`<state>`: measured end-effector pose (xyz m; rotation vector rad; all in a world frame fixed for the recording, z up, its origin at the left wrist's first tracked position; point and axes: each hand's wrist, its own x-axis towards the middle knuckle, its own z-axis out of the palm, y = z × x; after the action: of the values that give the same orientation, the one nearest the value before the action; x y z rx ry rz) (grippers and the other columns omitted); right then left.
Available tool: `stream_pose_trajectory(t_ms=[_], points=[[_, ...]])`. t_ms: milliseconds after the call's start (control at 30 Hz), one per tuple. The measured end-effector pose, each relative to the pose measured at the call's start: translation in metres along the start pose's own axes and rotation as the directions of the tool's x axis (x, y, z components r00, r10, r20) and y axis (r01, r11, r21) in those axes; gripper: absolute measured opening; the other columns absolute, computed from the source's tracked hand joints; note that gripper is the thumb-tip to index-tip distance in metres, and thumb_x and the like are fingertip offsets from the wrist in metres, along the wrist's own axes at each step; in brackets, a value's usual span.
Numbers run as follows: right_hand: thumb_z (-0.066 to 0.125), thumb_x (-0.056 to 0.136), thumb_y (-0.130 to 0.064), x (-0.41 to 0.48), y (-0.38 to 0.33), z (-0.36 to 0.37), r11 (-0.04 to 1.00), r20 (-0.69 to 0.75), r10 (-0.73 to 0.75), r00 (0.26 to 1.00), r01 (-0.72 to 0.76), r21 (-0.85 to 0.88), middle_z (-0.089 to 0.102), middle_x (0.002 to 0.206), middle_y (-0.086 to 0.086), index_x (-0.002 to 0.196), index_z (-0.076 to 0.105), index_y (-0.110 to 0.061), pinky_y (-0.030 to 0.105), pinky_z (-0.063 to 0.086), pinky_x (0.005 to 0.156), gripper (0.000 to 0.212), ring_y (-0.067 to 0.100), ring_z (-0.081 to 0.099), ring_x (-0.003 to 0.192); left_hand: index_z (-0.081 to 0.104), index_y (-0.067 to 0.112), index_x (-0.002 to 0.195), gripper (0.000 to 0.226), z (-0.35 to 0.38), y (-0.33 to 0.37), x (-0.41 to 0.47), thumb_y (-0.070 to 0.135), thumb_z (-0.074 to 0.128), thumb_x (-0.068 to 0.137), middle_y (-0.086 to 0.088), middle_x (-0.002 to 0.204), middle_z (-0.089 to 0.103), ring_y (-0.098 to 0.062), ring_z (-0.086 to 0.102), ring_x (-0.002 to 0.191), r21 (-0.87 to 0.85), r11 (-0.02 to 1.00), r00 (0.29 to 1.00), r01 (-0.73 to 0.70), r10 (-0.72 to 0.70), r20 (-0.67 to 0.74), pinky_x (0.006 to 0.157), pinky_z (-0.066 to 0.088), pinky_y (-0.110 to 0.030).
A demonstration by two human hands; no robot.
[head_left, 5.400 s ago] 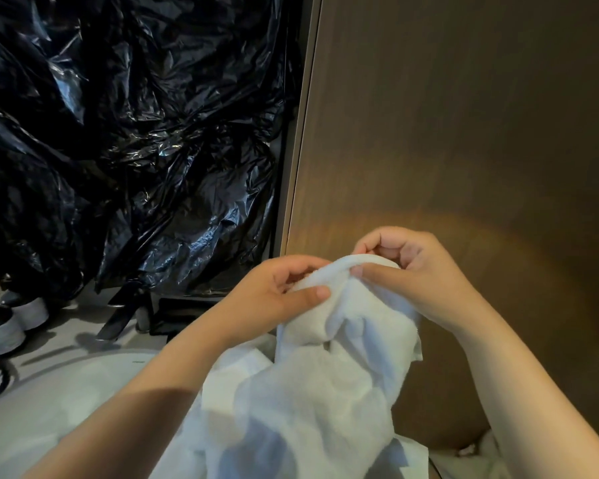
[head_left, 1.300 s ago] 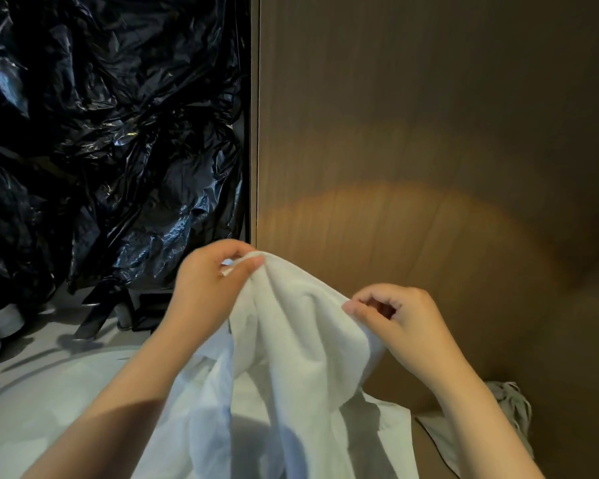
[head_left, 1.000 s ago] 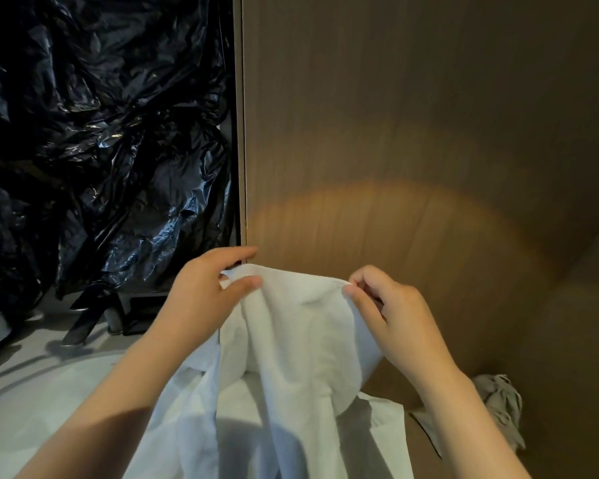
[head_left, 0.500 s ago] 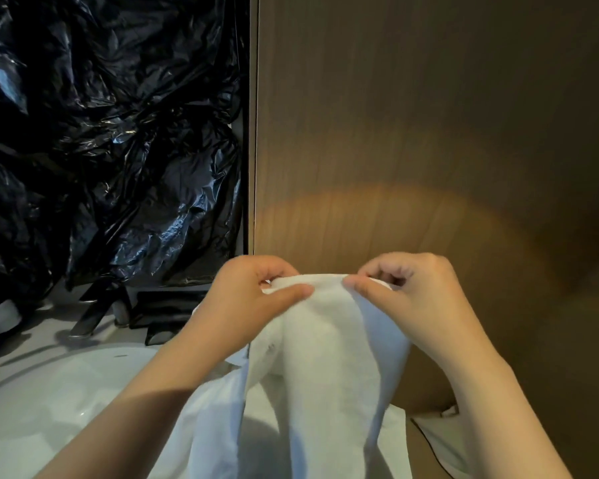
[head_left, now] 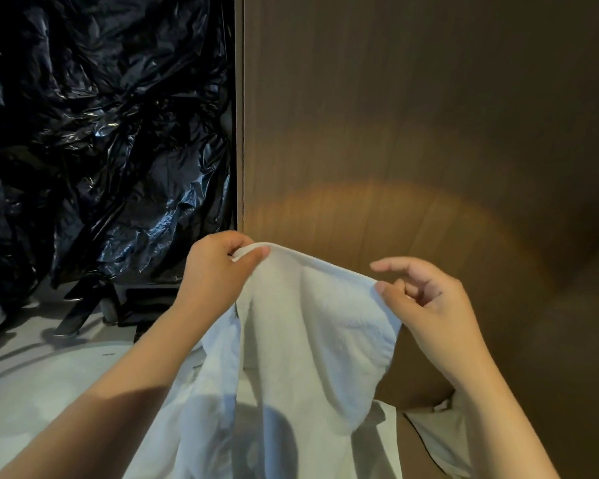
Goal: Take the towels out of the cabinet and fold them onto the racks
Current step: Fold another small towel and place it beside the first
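**Towel spread between two grips**

The left hand (head_left: pixel 218 274) holds the top edge of the white towel (head_left: pixel 308 333) in a tight grip, thumb pressed over curled fingers. The right hand (head_left: pixel 433 305) pinches the same edge further right, thumb against curled fingers, forefinger lifted free. The edge runs from grip to grip, and the rest of the cloth hangs below both. A wood panel (head_left: pixel 412 133) stands behind the grips. Black plastic sheet (head_left: pixel 101 133) lies left of the left grip.

cam: head-worn | facing: forward-down | range: close over left hand (head_left: pixel 215 274), right hand (head_left: pixel 436 305) | ahead: wooden panel (head_left: pixel 412 115)
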<state>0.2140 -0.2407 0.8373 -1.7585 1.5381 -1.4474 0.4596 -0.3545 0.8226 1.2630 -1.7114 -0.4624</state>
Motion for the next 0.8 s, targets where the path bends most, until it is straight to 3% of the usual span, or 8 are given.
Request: stream_pose_trajectory(t_ms=[100, 200, 267, 400, 500, 567, 633, 800], points=[[0.065, 0.093, -0.016, 0.004, -0.02, 0.001, 0.981, -0.015, -0.074, 0.997, 0.075, 0.18, 0.064, 0.071, 0.006, 0.094, 0.075, -0.035, 0.017, 0.046, 0.056, 0.022, 0.028, 0.053, 0.065, 0.065, 0.009, 0.069, 0.025, 0.007, 0.017, 0.013, 0.026, 0.068, 0.087, 0.0, 0.064, 0.061, -0.01, 0.055, 0.067, -0.059, 0.998, 0.997, -0.028, 0.024, -0.071, 0.055, 0.039, -0.012], [0.065, 0.091, -0.024, 0.004, -0.035, 0.008, 0.961, -0.003, -0.097, 0.995, 0.094, 0.26, 0.071, 0.082, 0.0, 0.092, 0.078, -0.031, 0.018, 0.049, 0.057, 0.015, 0.027, 0.058, 0.071, 0.068, 0.01, 0.077, 0.02, 0.017, 0.028, 0.016, 0.026, 0.068, 0.088, 0.005, 0.071, 0.063, -0.006, 0.055, 0.068, -0.119, 0.992, 0.996, -0.043, 0.033, -0.087, 0.056, 0.037, -0.013], [0.066, 0.093, -0.02, 0.003, -0.029, 0.016, 0.975, 0.056, -0.022, 0.998, 0.009, 0.222, 0.071, 0.079, 0.005, 0.093, 0.079, -0.024, 0.018, 0.048, 0.052, 0.013, 0.023, 0.059, 0.061, 0.07, 0.016, 0.093, 0.014, 0.023, 0.022, 0.006, 0.029, 0.071, 0.086, 0.008, 0.09, 0.063, 0.004, 0.054, 0.076, -0.093, 0.996, 1.0, 0.006, -0.005, 0.009, 0.063, 0.037, -0.006], [0.066, 0.093, -0.01, -0.006, -0.002, 0.033, 0.959, 0.063, 0.268, 0.961, -0.273, 0.079, 0.069, 0.068, 0.012, 0.086, 0.077, -0.014, 0.018, 0.05, 0.054, 0.014, 0.014, 0.06, 0.051, 0.058, 0.022, 0.118, 0.049, 0.023, -0.003, -0.027, 0.03, 0.081, 0.076, 0.005, 0.111, 0.058, 0.01, 0.049, 0.085, -0.109, 0.961, 0.966, 0.253, -0.244, 0.089, 0.065, 0.038, -0.001], [0.067, 0.091, -0.005, -0.014, 0.006, 0.046, 0.888, 0.157, 0.387, 0.909, -0.413, 0.203, 0.062, 0.071, 0.028, 0.094, 0.076, -0.007, 0.02, 0.054, 0.061, 0.009, 0.016, 0.062, 0.055, 0.057, 0.021, 0.11, 0.048, 0.016, -0.015, -0.054, 0.024, 0.085, 0.072, 0.005, 0.097, 0.063, -0.003, 0.06, 0.084, -0.251, 0.833, 0.87, 0.494, -0.478, 0.124, 0.068, 0.046, -0.017], [0.069, 0.089, -0.004, -0.017, 0.005, 0.054, 0.864, 0.214, 0.388, 0.896, -0.435, 0.254, 0.06, 0.067, 0.022, 0.099, 0.075, -0.005, 0.019, 0.055, 0.062, 0.012, 0.017, 0.065, 0.058, 0.059, 0.012, 0.106, 0.04, 0.011, -0.02, -0.068, 0.012, 0.083, 0.074, -0.012, 0.096, 0.07, -0.02, 0.068, 0.079, -0.418, 0.682, 0.797, 0.6, -0.554, 0.239, 0.065, 0.054, -0.025], [0.071, 0.087, -0.004, -0.017, 0.0, 0.06, 0.868, 0.255, 0.361, 0.897, -0.423, 0.259, 0.066, 0.068, 0.015, 0.102, 0.075, -0.006, 0.017, 0.054, 0.064, 0.016, 0.018, 0.068, 0.064, 0.064, 0.004, 0.102, 0.029, 0.005, -0.021, -0.079, 0.007, 0.079, 0.077, -0.019, 0.094, 0.073, -0.023, 0.068, 0.074, -0.487, 0.609, 0.774, 0.626, -0.558, 0.298, 0.057, 0.053, -0.021], [0.075, 0.08, -0.004, -0.015, -0.009, 0.067, 0.876, 0.352, 0.303, 0.886, -0.404, 0.262, 0.077, 0.086, 0.011, 0.107, 0.074, -0.012, 0.02, 0.056, 0.072, 0.028, 0.016, 0.071, 0.076, 0.069, 0.001, 0.1, 0.017, -0.007, -0.019, -0.087, 0.004, 0.072, 0.083, -0.019, 0.093, 0.073, -0.018, 0.07, 0.07, -0.582, 0.518, 0.753, 0.627, -0.595, 0.281, 0.066, 0.056, -0.022]])
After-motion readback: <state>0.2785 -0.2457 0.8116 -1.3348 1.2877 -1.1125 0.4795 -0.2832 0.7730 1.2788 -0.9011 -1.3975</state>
